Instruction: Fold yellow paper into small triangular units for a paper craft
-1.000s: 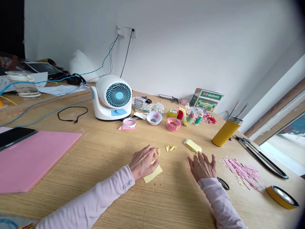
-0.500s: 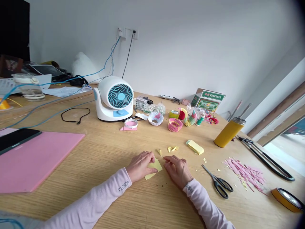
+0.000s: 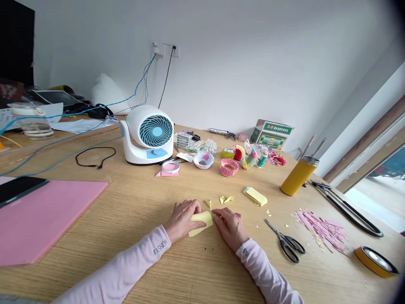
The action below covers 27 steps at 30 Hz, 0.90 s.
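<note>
A small yellow paper slip (image 3: 201,221) lies on the wooden table (image 3: 133,202), partly folded over. My left hand (image 3: 181,218) presses its left side with the fingers on top. My right hand (image 3: 230,225) pinches its right edge with the fingertips. Just beyond the hands lie a few small folded yellow triangles (image 3: 225,199) and a stack of yellow slips (image 3: 255,196). Black scissors (image 3: 284,241) rest to the right of my right hand, apart from it.
A white desk fan (image 3: 148,135) stands behind, with paper craft pieces (image 3: 229,166) and a tape roll (image 3: 171,166) beside it. A yellow bottle (image 3: 297,176), pink paper scraps (image 3: 319,230), a yellow tape roll (image 3: 375,261) sit right. A pink sheet (image 3: 41,217) and phone (image 3: 19,188) lie left.
My right hand left the scissors' spot on the right and came across to the yellow slip. Both hands now hold the slip, which is folded narrower than before.
</note>
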{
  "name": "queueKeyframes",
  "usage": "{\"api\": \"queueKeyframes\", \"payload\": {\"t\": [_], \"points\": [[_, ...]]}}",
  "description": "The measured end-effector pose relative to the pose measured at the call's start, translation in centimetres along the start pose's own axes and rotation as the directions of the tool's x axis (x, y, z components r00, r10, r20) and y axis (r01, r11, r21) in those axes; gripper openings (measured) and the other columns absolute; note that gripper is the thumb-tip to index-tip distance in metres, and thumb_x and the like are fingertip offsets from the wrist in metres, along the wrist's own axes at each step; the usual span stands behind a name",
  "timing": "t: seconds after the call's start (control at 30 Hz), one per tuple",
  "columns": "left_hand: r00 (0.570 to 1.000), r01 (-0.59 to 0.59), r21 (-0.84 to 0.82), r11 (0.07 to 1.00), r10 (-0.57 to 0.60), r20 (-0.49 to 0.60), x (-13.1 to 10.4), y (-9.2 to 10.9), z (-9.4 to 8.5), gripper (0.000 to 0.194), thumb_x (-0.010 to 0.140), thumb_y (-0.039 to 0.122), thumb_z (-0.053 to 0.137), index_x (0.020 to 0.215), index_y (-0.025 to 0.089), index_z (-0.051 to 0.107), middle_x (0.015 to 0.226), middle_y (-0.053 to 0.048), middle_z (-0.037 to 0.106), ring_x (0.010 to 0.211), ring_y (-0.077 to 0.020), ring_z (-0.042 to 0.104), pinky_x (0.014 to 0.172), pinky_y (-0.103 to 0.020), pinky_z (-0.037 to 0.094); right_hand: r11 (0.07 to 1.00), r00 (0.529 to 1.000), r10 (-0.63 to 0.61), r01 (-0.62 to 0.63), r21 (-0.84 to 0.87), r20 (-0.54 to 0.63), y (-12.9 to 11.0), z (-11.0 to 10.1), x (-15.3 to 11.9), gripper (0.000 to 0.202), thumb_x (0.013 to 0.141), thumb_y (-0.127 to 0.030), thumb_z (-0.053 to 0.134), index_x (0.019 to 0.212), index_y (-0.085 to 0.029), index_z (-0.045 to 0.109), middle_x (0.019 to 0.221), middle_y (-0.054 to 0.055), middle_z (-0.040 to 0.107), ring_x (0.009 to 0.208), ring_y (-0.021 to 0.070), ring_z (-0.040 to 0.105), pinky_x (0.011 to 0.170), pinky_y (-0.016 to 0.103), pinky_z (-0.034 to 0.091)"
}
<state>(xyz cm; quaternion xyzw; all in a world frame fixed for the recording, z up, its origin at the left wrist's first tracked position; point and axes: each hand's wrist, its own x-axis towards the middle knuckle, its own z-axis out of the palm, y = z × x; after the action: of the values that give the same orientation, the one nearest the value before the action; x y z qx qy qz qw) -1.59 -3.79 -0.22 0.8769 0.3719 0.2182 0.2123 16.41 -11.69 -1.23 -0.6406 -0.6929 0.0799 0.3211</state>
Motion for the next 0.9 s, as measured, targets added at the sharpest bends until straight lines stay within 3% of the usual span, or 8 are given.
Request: {"api": "queueKeyframes", "payload": {"t": [0.23, 0.4, 0.6, 0.7, 0.8, 0.9], "points": [[0.999, 0.006, -0.408, 0.913, -0.018, -0.026, 0.6, 0.6, 1.0, 0.019, 0.069, 0.032, 0.066, 0.078, 0.018, 0.055, 0.069, 0.003, 0.062, 0.066, -0.0128, 0.056, 0.061, -0.022, 0.038, 0.980, 0.999, 0.034, -0.035, 0.194, 0.010, -0.2, 0.0, -0.1, 0.023, 0.081, -0.035, 0.056, 0.093, -0.017, 0.063, 0.070, 0.002, 0.063, 0.054, 0.0119, 0.053, 0.053, 0.023, 0.037], [0.998, 0.061, -0.622, 0.781, -0.049, 0.037, 0.5, 0.9, 1.1, 0.026, 0.069, 0.036, 0.067, 0.080, 0.016, 0.053, 0.070, 0.000, 0.063, 0.064, -0.0136, 0.058, 0.055, -0.020, 0.040, 0.882, 0.991, 0.128, -0.137, 0.452, 0.051, 0.3, 0.3, -0.1, 0.032, 0.076, -0.041, 0.061, 0.096, -0.016, 0.055, 0.062, -0.002, 0.057, 0.048, 0.0093, 0.045, 0.048, 0.022, 0.034], [0.996, 0.089, -0.678, 0.730, -0.071, 0.055, 0.2, 1.5, 0.7, 0.033, 0.071, 0.040, 0.065, 0.090, 0.017, 0.051, 0.065, 0.000, 0.064, 0.056, -0.0129, 0.058, 0.049, -0.019, 0.039, 0.804, 0.993, 0.099, -0.120, 0.582, 0.068, 0.3, -0.4, -0.2, 0.042, 0.074, -0.037, 0.065, 0.109, -0.016, 0.051, 0.063, -0.004, 0.051, 0.054, 0.0104, 0.045, 0.054, 0.024, 0.037], [0.997, 0.080, -0.683, 0.726, -0.069, 0.043, 0.1, 1.6, 0.6, 0.029, 0.073, 0.041, 0.063, 0.085, 0.016, 0.053, 0.061, 0.001, 0.063, 0.052, -0.0114, 0.056, 0.046, -0.018, 0.038, 0.789, 0.993, 0.092, -0.118, 0.603, 0.074, 0.3, -0.6, -0.1, 0.042, 0.074, -0.036, 0.065, 0.109, -0.016, 0.052, 0.064, -0.003, 0.053, 0.057, 0.0114, 0.048, 0.057, 0.025, 0.039], [1.000, 0.011, -0.729, 0.685, -0.021, -0.005, 0.1, 1.7, 0.4, 0.026, 0.077, 0.041, 0.059, 0.075, 0.014, 0.056, 0.070, -0.003, 0.066, 0.064, -0.0132, 0.061, 0.056, -0.020, 0.045, 0.787, 0.992, 0.095, -0.123, 0.605, 0.077, 0.5, -0.8, -0.1, 0.043, 0.076, -0.036, 0.063, 0.111, -0.015, 0.052, 0.064, -0.003, 0.053, 0.058, 0.0117, 0.048, 0.059, 0.025, 0.038], [0.999, -0.021, -0.740, 0.672, -0.019, -0.045, 0.2, 1.8, 0.0, 0.027, 0.079, 0.039, 0.057, 0.079, 0.013, 0.064, 0.094, -0.008, 0.069, 0.084, -0.0177, 0.064, 0.073, -0.024, 0.049, 0.795, 0.988, 0.125, -0.152, 0.588, 0.087, 0.7, -1.0, -0.3, 0.041, 0.078, -0.038, 0.060, 0.110, -0.013, 0.053, 0.061, -0.004, 0.050, 0.056, 0.0110, 0.046, 0.056, 0.025, 0.036]]}}
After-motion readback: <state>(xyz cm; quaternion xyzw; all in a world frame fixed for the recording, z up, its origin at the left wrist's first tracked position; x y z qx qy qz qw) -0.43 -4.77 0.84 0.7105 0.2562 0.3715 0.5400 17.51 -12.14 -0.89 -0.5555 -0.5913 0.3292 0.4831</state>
